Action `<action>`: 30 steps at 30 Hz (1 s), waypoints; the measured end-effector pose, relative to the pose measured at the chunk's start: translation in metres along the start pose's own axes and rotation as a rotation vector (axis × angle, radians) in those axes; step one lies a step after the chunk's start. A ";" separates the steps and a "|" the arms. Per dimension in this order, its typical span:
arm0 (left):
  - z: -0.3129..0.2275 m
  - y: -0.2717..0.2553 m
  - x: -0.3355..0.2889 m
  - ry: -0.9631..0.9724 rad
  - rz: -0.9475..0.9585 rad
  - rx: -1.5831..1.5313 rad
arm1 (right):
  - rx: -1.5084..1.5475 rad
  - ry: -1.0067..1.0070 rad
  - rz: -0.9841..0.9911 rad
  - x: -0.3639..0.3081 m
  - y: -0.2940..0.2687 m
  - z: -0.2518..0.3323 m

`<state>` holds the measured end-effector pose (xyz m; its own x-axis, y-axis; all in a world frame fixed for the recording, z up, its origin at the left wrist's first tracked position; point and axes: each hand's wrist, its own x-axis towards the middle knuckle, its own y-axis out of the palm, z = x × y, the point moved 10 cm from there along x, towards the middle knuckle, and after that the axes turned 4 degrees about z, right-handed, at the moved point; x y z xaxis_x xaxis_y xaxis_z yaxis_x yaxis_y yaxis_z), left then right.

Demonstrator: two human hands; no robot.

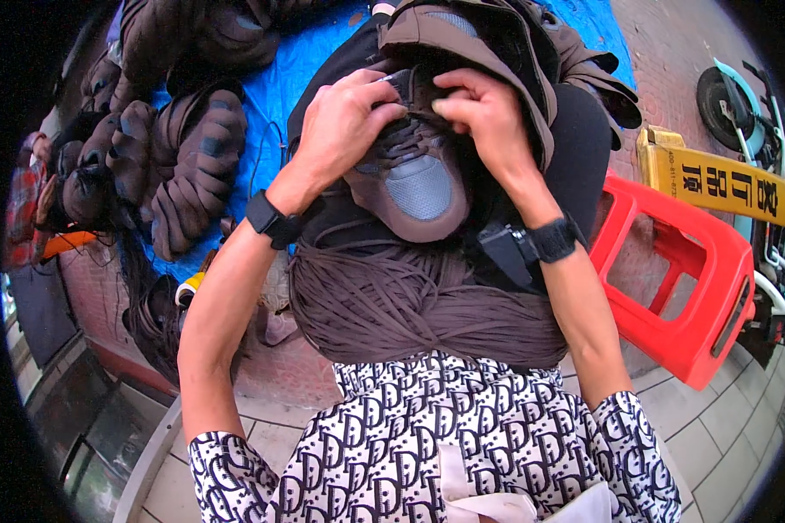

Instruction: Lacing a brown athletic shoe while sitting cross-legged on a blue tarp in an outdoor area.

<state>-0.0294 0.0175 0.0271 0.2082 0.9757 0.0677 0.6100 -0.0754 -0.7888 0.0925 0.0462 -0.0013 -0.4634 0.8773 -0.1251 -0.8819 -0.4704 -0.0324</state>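
A brown shoe upper [423, 187] with a blue-grey mesh toe lies over my lap, toe toward me. Dark laces [406, 139] cross its front. My left hand [347, 118] grips the upper's left side near the eyelets, thumb and fingers closed. At the right side, my right hand [484, 113] is closed in a pinch beside the upper's opening; whatever is between its fingertips is too small to make out. A thick bundle of brown laces [410, 301] rests across my lap, just below the toe.
More brown uppers lie stacked [196, 166] at the left on a blue tarp [257, 131], and others [497, 52] lie beyond my hands. To the right stand a red plastic stool [672, 261], a yellow board [724, 179] and a bicycle wheel [724, 106]. Another person's plaid sleeve [26, 209] shows far left.
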 end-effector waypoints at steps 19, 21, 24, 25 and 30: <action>0.004 -0.009 -0.009 0.063 -0.047 -0.097 | 0.676 0.021 0.035 -0.017 0.011 0.012; 0.007 -0.008 -0.009 0.038 -0.042 -0.096 | 0.817 -0.052 0.172 -0.032 0.020 0.039; 0.012 -0.009 -0.009 0.004 -0.022 -0.090 | 0.624 -0.100 0.267 -0.066 0.003 0.075; 0.013 -0.010 -0.010 -0.008 -0.025 -0.094 | 0.579 -0.186 0.288 -0.075 -0.018 0.095; 0.015 -0.005 -0.009 0.013 0.009 -0.115 | 0.961 -0.333 -0.044 -0.106 -0.185 0.137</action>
<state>-0.0454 0.0118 0.0214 0.2230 0.9724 0.0693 0.6917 -0.1077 -0.7141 0.2933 0.0531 0.1538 -0.3004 0.9429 0.1440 -0.5279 -0.2901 0.7982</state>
